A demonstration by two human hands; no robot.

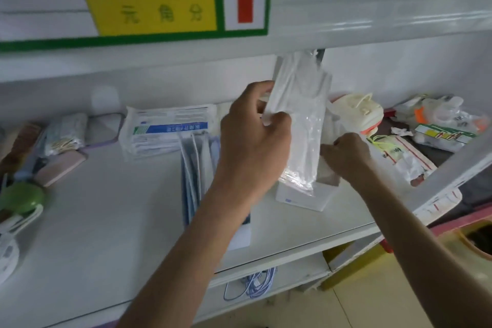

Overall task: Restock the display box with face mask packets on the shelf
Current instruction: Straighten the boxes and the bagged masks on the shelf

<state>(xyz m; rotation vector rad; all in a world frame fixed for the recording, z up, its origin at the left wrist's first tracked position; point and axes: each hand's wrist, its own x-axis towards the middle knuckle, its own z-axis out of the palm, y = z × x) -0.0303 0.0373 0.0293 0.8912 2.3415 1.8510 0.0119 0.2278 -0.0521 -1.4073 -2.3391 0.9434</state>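
My left hand (pixel 255 138) grips a clear plastic packet of white face masks (pixel 300 120), held upright with its lower end in a small white display box (pixel 303 198) on the shelf. To the right of the packet, my right hand (pixel 346 156) has its fingers curled at the box's far side; whether it holds something is hidden. A second display box with blue mask packets (pixel 197 168) stands just left of my left forearm. A larger sealed white and blue mask pack (pixel 165 129) lies behind it.
The white shelf (pixel 106 216) also carries phones and small items (pixel 64 138) at the left and a green object (pixel 21 198) at the left edge. Cup-shaped masks (pixel 359 112) and loose packets (pixel 439 125) lie at the right. Another shelf board (pixel 372 8) hangs close above.
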